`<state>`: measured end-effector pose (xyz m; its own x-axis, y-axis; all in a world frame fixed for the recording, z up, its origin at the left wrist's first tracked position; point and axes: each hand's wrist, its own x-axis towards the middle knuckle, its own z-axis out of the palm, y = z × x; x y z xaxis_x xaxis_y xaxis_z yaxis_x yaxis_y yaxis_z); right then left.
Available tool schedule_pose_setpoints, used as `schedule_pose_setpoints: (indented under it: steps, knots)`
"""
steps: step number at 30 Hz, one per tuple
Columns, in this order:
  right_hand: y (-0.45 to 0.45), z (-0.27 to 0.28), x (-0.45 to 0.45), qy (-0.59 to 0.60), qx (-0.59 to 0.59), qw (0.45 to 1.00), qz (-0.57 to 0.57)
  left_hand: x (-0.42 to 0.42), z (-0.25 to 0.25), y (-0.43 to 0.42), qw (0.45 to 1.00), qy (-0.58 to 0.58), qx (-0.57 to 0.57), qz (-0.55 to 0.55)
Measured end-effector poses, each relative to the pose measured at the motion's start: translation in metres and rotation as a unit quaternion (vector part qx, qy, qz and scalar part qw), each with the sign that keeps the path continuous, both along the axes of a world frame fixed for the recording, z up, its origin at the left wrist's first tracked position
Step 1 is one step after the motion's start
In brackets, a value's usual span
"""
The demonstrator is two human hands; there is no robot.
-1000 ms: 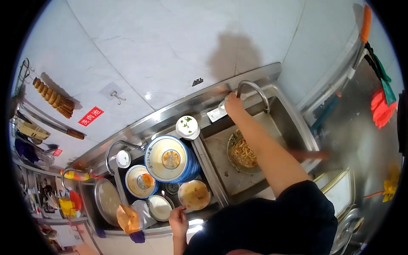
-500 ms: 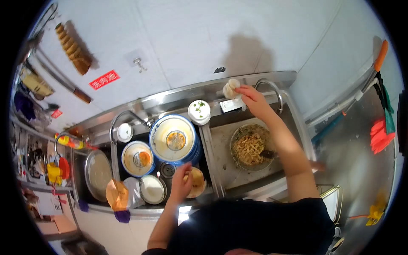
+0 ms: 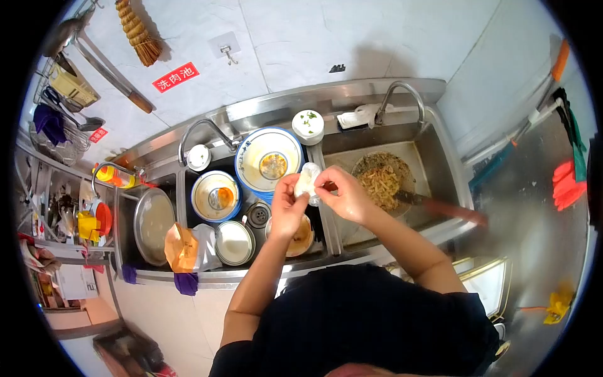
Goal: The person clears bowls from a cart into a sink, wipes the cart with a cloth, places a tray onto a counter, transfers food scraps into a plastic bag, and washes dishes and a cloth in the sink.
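My left hand (image 3: pixel 286 210) and my right hand (image 3: pixel 347 196) meet in front of me, above the divider between two sinks. Both pinch a small crumpled whitish piece (image 3: pixel 306 181), cloth-like or plastic-like; I cannot make out which. Behind it, a large blue-rimmed bowl (image 3: pixel 251 157) with orange residue sits on a stack. A smaller stained bowl (image 3: pixel 202 190) stands to its left. Below my left hand, another bowl (image 3: pixel 305 242) is partly hidden. In the right sink, a round vessel holds yellowish-brown food shreds (image 3: pixel 380 187), with a dark reddish handle (image 3: pixel 455 211) lying across its edge.
White lidded tubs (image 3: pixel 308 125) with green bits on top stand along the back ledge. Curved taps (image 3: pixel 402 88) rise behind the sinks. An orange paper packet (image 3: pixel 181 246) and a pale round container (image 3: pixel 235 244) are at left. Red gloves (image 3: pixel 567 186) hang at right.
My right hand has come back from the rear ledge with the whitish piece. My left hand has risen to meet it, and both now hold it. The view has shifted.
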<state>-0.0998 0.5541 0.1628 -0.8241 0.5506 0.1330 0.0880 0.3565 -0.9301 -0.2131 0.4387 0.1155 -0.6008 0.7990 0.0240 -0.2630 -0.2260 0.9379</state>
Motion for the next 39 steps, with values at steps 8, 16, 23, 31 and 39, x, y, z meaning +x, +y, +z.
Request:
schedule_pose_setpoints:
  steps: [8,16,23,31,39]
  knots:
    - [-0.005,-0.011,0.006,0.055,-0.361,0.917,0.159,0.01,0.025,-0.026,1.0,-0.028,-0.005,0.001]
    - [-0.041,-0.003,0.003,0.022,-0.155,0.985,0.07,0.004,-0.002,-0.04,0.996,-0.052,-0.061,0.031]
    - [-0.043,-0.024,0.001,-0.008,-0.108,0.991,0.085,0.003,0.003,-0.049,0.96,-0.274,-0.057,-0.014]
    - [-0.056,-0.03,0.003,0.039,-0.204,0.976,0.069,0.012,-0.004,-0.052,0.968,-0.241,0.007,0.073]
    - [-0.059,-0.02,-0.001,0.028,0.235,0.971,-0.03,0.025,0.028,-0.068,0.996,-0.052,-0.066,0.028]
